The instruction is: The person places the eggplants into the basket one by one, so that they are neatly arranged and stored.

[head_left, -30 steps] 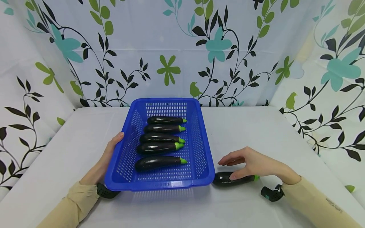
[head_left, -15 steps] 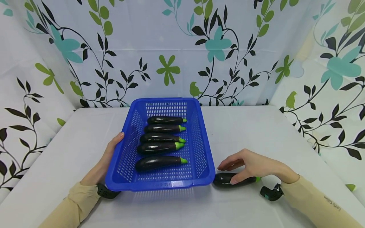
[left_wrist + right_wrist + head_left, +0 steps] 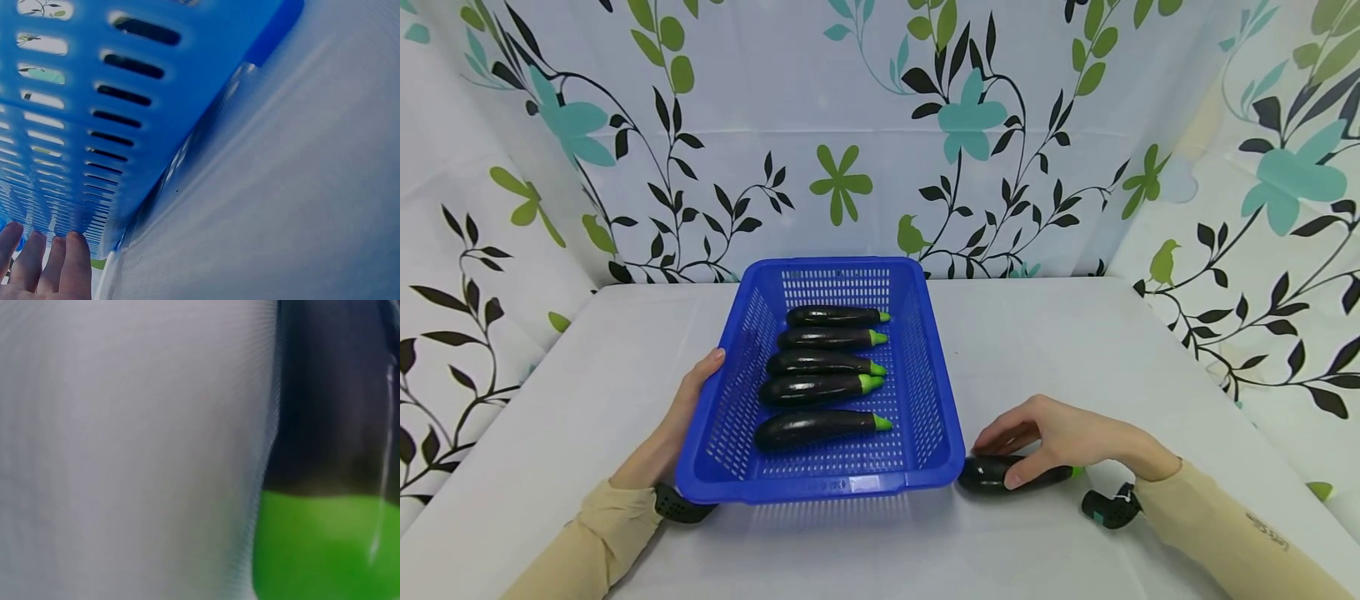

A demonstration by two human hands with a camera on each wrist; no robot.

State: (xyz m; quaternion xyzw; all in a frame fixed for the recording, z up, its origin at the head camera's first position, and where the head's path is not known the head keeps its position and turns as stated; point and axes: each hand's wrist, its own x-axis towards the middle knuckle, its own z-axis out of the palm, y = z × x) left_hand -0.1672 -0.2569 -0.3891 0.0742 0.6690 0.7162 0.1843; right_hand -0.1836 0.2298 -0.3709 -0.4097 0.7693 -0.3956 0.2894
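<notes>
In the head view, my right hand grips a glossy dark eggplant lying right of the basket's near corner. The thumb presses its near side; the other fingers curl down on the far side. Its green stem end fills the lower right of the right wrist view. My left hand touches the left side of a blue perforated basket, partly hidden under its rim. In the left wrist view, straight fingers lie against the outer wall. Several eggplants lie in the basket, stems to the right.
White cloth covers the table around the basket. Behind it and at both sides hangs a curtain printed with leaves and flowers. A black wrist camera sits under the right wrist.
My right hand has lowered slightly, and its fingers have closed down behind the eggplant. The left hand and basket have stayed in place.
</notes>
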